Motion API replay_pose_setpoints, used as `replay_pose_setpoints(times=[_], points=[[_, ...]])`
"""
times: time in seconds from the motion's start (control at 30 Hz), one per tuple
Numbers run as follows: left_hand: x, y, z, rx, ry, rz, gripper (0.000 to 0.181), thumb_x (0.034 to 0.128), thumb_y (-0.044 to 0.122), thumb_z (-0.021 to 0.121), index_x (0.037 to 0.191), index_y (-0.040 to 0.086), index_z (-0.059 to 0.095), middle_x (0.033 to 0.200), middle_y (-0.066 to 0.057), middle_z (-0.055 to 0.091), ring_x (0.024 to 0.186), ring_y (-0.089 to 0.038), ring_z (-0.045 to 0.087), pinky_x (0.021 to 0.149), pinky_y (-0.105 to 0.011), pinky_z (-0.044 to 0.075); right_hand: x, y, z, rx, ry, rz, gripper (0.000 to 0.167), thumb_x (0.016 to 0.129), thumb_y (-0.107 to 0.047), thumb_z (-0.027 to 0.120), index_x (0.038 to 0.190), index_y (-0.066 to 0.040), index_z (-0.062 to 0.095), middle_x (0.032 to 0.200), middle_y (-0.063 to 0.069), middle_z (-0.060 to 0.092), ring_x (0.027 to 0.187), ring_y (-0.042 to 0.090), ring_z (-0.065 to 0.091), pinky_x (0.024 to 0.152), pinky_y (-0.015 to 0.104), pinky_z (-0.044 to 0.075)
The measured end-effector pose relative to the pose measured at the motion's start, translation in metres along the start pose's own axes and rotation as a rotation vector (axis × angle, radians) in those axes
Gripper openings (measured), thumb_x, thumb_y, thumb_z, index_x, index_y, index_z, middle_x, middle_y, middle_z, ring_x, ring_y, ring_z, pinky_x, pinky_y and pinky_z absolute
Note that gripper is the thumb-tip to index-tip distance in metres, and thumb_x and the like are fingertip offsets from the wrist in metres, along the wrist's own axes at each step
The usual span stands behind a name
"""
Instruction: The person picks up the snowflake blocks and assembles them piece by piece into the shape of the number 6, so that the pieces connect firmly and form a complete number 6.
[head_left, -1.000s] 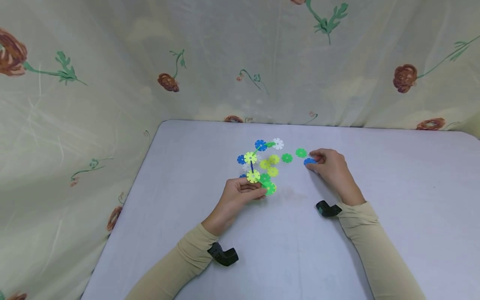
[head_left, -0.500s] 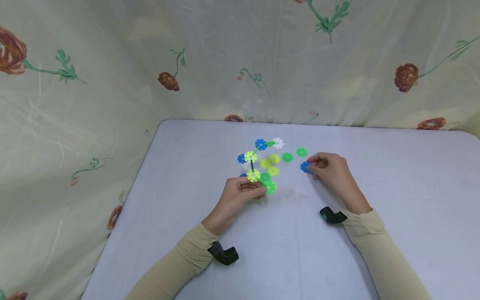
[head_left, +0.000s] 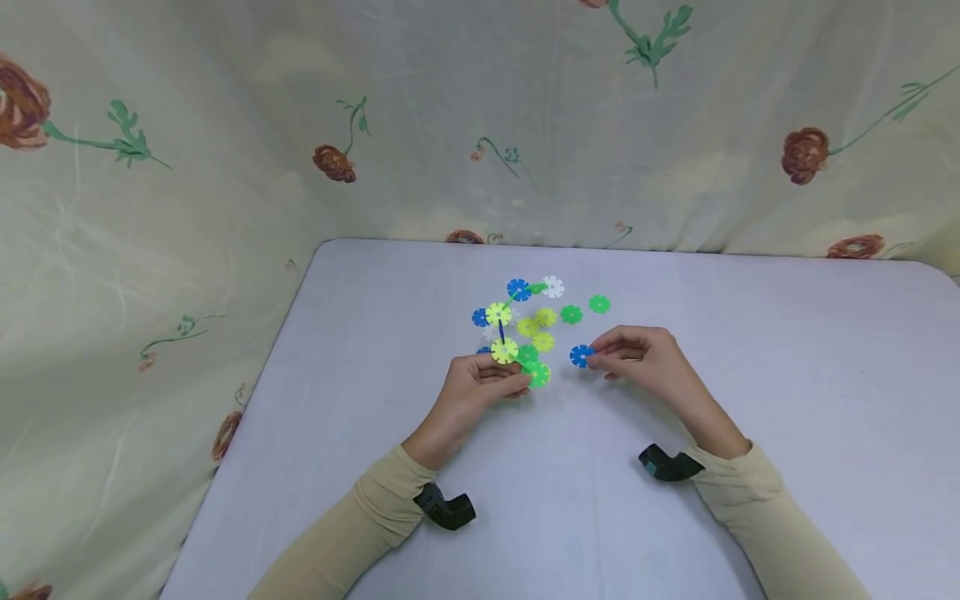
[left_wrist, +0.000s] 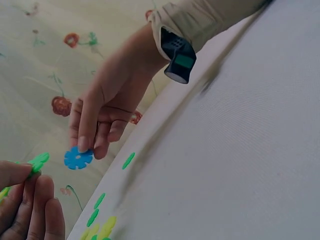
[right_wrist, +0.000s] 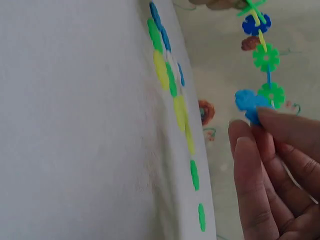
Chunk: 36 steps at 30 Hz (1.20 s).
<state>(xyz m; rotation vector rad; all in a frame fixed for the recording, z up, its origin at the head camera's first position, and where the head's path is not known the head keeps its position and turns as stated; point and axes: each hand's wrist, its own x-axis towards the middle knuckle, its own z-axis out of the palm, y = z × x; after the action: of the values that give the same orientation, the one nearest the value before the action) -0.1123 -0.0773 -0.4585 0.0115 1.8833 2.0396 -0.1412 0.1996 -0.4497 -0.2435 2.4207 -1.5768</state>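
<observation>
1. Floral-printed cloth [head_left: 420, 125] is hung behind and to the left of a pale table [head_left: 360, 358], whose far edge is seen along the foot of the folds.
2. One chain [head_left: 498, 314] of slotted discs (yellow, blue, green and white units are included) is held off the table at its near end. In the right wrist view, its units are seen set alternately face-on and edge-on.
3. At that near end, a green disc [head_left: 539, 377] is pinched between thumb and fingers by the left hand [head_left: 476, 385].
4. One blue disc [head_left: 581, 356] is gripped at its edge between thumb and fingertips by the right hand [head_left: 641, 357]. It is positioned to the right of the green disc, near it but not touching.
5. Loose yellow discs [head_left: 546, 317] are laid beside the chain; two loose green discs [head_left: 586, 309] are placed farther right. Other loose pieces are partly hidden by the chain.
6. Beige sleeves [head_left: 375, 504] are worn, and black wrist devices [head_left: 450, 510] are mounted at both cuffs.
</observation>
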Motion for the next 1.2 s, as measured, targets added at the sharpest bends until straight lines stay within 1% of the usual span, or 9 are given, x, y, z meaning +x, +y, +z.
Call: replay_pose_setpoints(times=[0.1,0.2,0.37,0.43,0.6,0.77,0.9,1.1,1.2], points=[[0.0,0.001,0.0,-0.001,0.004,-0.004,0.021,0.0905,0.008,0.078,0.107,-0.005,0.073,0.093,-0.004,0.076,0.085,-0.014,0.076,0.096,-0.046,0.062,-0.004,-0.003,0.007,0.02,-0.02,-0.033,0.023,0.092,-0.019,0.08,0.105,-0.001,0.074,0.096,0.012,0.08,0.083,0.023,0.078,0.072,0.035,0.066],[-0.001,0.001,0.0,-0.005,0.001,0.002,0.021,0.0907,0.008,0.078,0.106,-0.005,0.073,0.092,-0.004,0.076,0.086,-0.015,0.076,0.097,-0.047,0.062,-0.007,-0.007,0.014,0.02,-0.016,-0.074,0.02,0.09,-0.02,0.082,0.101,-0.004,0.075,0.094,0.008,0.08,0.082,0.023,0.078,0.071,0.033,0.065],[-0.001,0.002,0.0,-0.007,-0.01,0.02,0.02,0.0909,0.009,0.078,0.105,-0.005,0.073,0.091,-0.004,0.075,0.089,-0.021,0.077,0.097,-0.048,0.062,-0.011,-0.011,0.021,-0.028,0.024,-0.148,0.015,0.089,-0.02,0.083,0.097,-0.009,0.076,0.095,0.005,0.079,0.084,0.011,0.076,0.071,0.025,0.064],[-0.001,0.003,0.0,-0.004,-0.013,0.024,0.02,0.0908,0.009,0.078,0.105,-0.005,0.073,0.091,-0.004,0.075,0.09,-0.022,0.077,0.096,-0.047,0.062,-0.012,-0.012,0.023,-0.05,0.03,-0.172,0.012,0.089,-0.019,0.083,0.096,-0.011,0.077,0.096,0.005,0.079,0.086,0.006,0.074,0.071,0.023,0.063],[-0.001,0.003,-0.001,-0.003,-0.014,0.021,0.021,0.091,0.009,0.078,0.106,-0.005,0.073,0.092,-0.005,0.076,0.088,-0.017,0.077,0.096,-0.045,0.063,-0.013,-0.014,0.024,-0.093,0.023,-0.255,0.007,0.09,-0.015,0.082,0.095,-0.017,0.078,0.094,0.0,0.079,0.088,0.003,0.072,0.07,0.024,0.063],[-0.002,0.004,-0.001,-0.01,-0.012,0.021,0.021,0.0912,0.009,0.078,0.105,-0.005,0.072,0.093,-0.005,0.076,0.087,-0.016,0.076,0.095,-0.042,0.063,-0.013,-0.013,0.026,-0.138,0.042,-0.382,0.014,0.088,-0.008,0.082,0.094,-0.021,0.079,0.091,-0.006,0.079,0.086,0.001,0.073,0.069,0.023,0.063],[-0.003,0.004,-0.001,-0.009,-0.029,0.02,0.021,0.0918,0.009,0.077,0.106,-0.006,0.072,0.091,-0.003,0.076,0.086,-0.014,0.076,0.097,-0.047,0.062,-0.012,-0.01,0.03,-0.189,0.068,-0.491,0.019,0.086,-0.002,0.083,0.095,-0.019,0.08,0.091,-0.005,0.079,0.086,0.001,0.073,0.069,0.02,0.063],[-0.003,0.003,0.0,-0.015,-0.041,0.022,0.021,0.0922,0.008,0.076,0.105,-0.007,0.072,0.09,-0.003,0.076,0.085,-0.014,0.076,0.099,-0.05,0.061,-0.013,-0.009,0.035,-0.263,0.107,-0.636,0.026,0.081,0.007,0.083,0.097,-0.014,0.08,0.092,-0.002,0.079,0.084,0.011,0.074,0.068,0.015,0.061],[-0.003,0.003,0.0,-0.014,-0.04,0.024,0.02,0.0917,0.008,0.077,0.105,-0.007,0.072,0.09,-0.003,0.076,0.085,-0.015,0.076,0.098,-0.051,0.061,-0.014,-0.01,0.036,-0.285,0.12,-0.694,0.028,0.079,0.01,0.083,0.097,-0.011,0.08,0.092,0.0,0.079,0.084,0.013,0.075,0.069,0.013,0.06]])
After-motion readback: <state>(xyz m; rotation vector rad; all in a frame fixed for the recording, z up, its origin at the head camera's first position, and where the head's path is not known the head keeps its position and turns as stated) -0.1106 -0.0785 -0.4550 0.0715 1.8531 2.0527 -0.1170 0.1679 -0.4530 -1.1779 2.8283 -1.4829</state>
